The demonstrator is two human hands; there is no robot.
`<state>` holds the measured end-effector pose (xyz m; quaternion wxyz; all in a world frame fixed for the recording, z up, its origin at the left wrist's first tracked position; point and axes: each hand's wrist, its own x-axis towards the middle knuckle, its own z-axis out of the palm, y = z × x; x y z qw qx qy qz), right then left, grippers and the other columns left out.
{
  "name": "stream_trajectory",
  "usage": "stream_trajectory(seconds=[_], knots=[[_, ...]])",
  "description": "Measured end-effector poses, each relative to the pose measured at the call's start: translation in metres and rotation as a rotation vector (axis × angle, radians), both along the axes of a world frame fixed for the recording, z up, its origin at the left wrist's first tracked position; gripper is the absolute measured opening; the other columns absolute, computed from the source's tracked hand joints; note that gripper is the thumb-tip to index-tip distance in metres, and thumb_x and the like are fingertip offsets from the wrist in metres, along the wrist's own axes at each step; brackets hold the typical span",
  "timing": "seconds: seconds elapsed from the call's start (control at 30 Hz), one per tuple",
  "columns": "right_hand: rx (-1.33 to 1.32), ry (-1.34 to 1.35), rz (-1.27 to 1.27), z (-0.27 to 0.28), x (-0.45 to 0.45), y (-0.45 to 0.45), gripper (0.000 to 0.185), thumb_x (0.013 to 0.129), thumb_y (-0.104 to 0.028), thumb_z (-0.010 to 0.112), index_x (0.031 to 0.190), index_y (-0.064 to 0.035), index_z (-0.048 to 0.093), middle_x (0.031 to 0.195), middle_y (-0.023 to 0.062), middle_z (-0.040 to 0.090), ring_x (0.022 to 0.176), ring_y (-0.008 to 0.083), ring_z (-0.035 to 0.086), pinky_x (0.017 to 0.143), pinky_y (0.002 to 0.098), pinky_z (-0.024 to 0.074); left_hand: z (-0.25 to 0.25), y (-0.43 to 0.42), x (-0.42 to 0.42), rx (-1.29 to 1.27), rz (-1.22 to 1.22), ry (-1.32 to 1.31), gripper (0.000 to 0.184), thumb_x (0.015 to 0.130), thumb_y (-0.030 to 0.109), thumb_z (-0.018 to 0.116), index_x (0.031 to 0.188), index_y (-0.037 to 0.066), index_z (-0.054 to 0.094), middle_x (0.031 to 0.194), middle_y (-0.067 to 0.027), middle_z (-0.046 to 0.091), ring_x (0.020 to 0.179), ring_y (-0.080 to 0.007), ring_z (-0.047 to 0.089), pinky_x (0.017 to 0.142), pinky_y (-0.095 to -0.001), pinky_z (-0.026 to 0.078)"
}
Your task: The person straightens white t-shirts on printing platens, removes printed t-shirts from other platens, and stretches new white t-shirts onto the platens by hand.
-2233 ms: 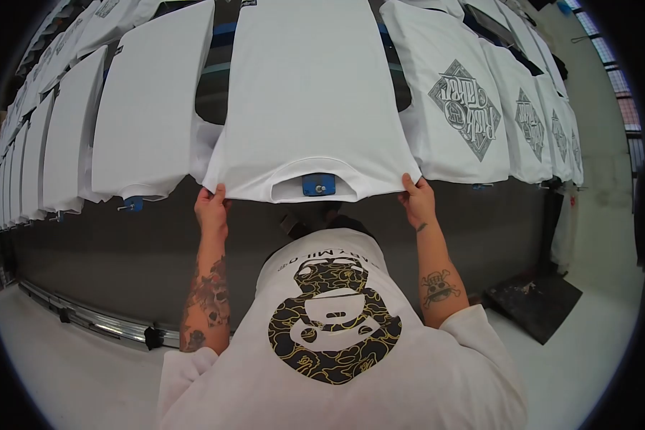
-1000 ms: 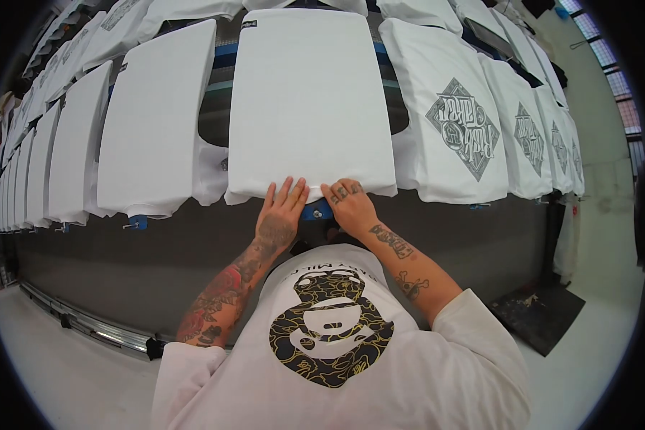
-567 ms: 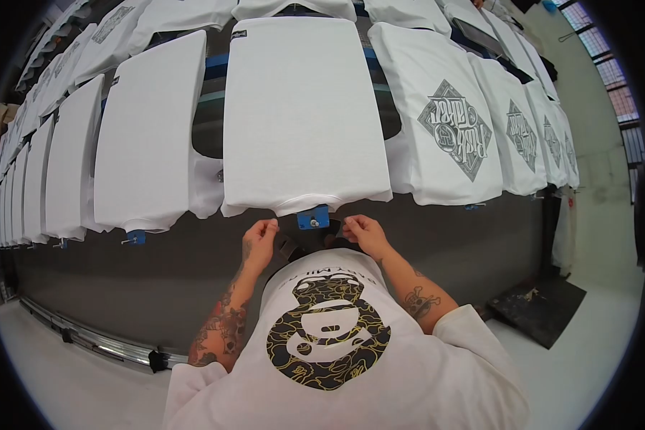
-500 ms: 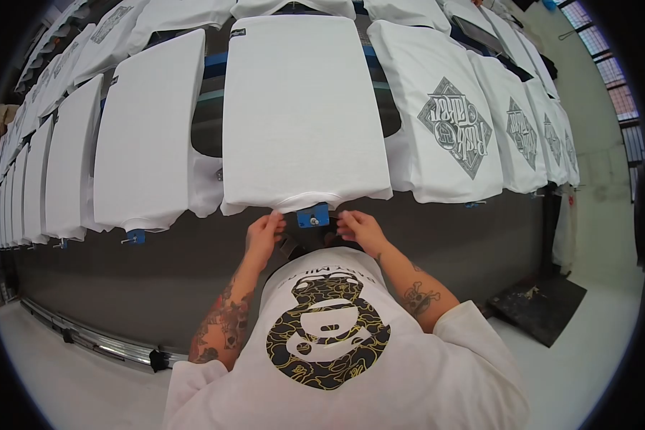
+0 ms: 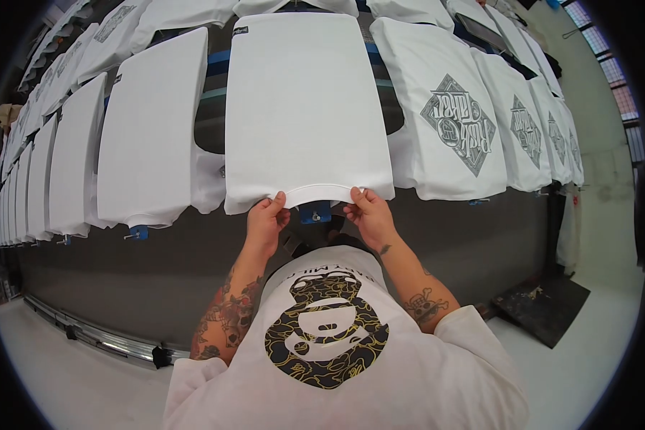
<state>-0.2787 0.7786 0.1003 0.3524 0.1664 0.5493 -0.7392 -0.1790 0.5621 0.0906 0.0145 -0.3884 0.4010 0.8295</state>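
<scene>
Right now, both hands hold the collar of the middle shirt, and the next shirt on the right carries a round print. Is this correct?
Not quite. In the head view, the print on the next shirt on the right is a diamond, not round. The left hand and right hand do hold the collar of the middle shirt.

Label (image 5: pixel 241 30) illegible; top-edge shirts (image 5: pixel 190 10) incomplete

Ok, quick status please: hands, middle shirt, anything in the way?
Left hand, right hand: pinching the collar, one either side. Middle shirt: lying smooth, small dark patch far left. Blue bracket below collar, between hands; nothing visibly blocking.
</scene>
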Motion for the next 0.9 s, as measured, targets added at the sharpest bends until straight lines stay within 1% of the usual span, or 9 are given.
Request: stream_trajectory(seconds=[0.07,0.17,0.23,0.27,0.33,0.37,0.43,0.63,0.9], knots=[[0.014,0.018,-0.001,0.001,-0.002,0.001,0.026,0.093,-0.033,0.065,0.08,-0.0125,0.055,0.077,-0.0022,0.057,0.072,0.0092,0.057,0.065,0.0234,0.0453,-0.001,0.001,-0.003,-0.05,-0.019,-0.014,0.027,0.091,0.033,0.067,0.08,0.01,0.058,0.073,0.0006,0.057,0.068,-0.0092,0.054,0.064,-0.0242,0.045],[0.086,0.037,0.064,-0.007,0.001,0.003,0.027,0.093,-0.033,0.065,0.079,-0.0121,0.055,0.076,-0.002,0.057,0.071,0.0088,0.056,0.064,0.0226,0.045,-0.006,0.005,-0.002,-0.061,-0.044,-0.082,0.025,0.093,0.03,0.065,0.083,0.008,0.059,0.078,0.0001,0.058,0.072,-0.0092,0.055,0.071,-0.0259,0.049],[0.077,0.015,0.053,-0.006,0.003,0.001,0.025,0.094,-0.031,0.063,0.084,-0.0096,0.055,0.082,0.0012,0.059,0.077,0.0126,0.06,0.067,0.0254,0.0504,-0.009,0.011,-0.002,-0.063,0.037,0.052,0.021,0.096,0.027,0.061,0.092,0.006,0.059,0.088,-0.0016,0.06,0.081,-0.0109,0.058,0.082,-0.0305,0.053],[0.077,0.014,0.055,-0.004,0.004,0.0,0.025,0.094,-0.031,0.063,0.084,-0.0096,0.055,0.082,0.0012,0.059,0.077,0.0126,0.06,0.067,0.0254,0.0504,-0.009,0.01,-0.002,-0.063,0.038,0.05,0.021,0.096,0.027,0.061,0.092,0.006,0.059,0.088,-0.0016,0.06,0.081,-0.0109,0.058,0.082,-0.0305,0.053],[-0.025,-0.051,0.002,0.002,0.006,-0.003,0.022,0.097,-0.027,0.058,0.093,-0.0062,0.054,0.094,0.0068,0.061,0.088,0.0206,0.065,0.076,0.0331,0.0562,-0.011,0.01,-0.002,-0.008,0.022,0.126,0.02,0.098,0.023,0.057,0.102,0.003,0.057,0.098,-0.0039,0.062,0.092,-0.0134,0.061,0.091,-0.0354,0.052],[-0.024,-0.053,0.004,0.001,0.006,-0.003,0.022,0.097,-0.027,0.058,0.093,-0.0062,0.054,0.094,0.0068,0.061,0.088,0.0206,0.065,0.076,0.0331,0.0562,-0.014,0.009,-0.001,-0.008,0.025,0.125,0.02,0.098,0.023,0.057,0.102,0.003,0.057,0.098,-0.0039,0.062,0.092,-0.0134,0.061,0.091,-0.0354,0.052],[-0.102,-0.072,0.006,0.0,0.006,-0.004,0.02,0.1,-0.023,0.053,0.101,-0.004,0.051,0.106,0.0112,0.059,0.099,0.0279,0.065,0.083,0.0396,0.0574,-0.017,0.006,-0.001,0.04,-0.004,0.16,0.024,0.099,0.022,0.053,0.112,0.001,0.054,0.113,-0.009,0.062,0.108,-0.0203,0.06,0.101,-0.0412,0.047],[-0.114,-0.063,0.01,-0.002,0.006,-0.007,0.023,0.101,-0.023,0.049,0.11,-0.0022,0.051,0.111,0.0123,0.059,0.102,0.0282,0.064,0.084,0.039,0.0567,-0.019,0.004,0.002,0.079,-0.011,0.192,0.026,0.1,0.022,0.052,0.115,0.001,0.053,0.116,-0.0097,0.061,0.11,-0.0211,0.06,0.101,-0.0405,0.047],[-0.104,-0.058,0.02,-0.009,0.007,-0.006,0.021,0.102,-0.021,0.047,0.111,-0.0019,0.05,0.111,0.0119,0.06,0.101,0.0263,0.065,0.086,0.0383,0.0561,-0.02,0.002,0.004,0.077,-0.039,0.218,0.026,0.1,0.021,0.051,0.117,0.001,0.051,0.118,-0.0099,0.06,0.112,-0.0213,0.059,0.102,-0.0409,0.046]])
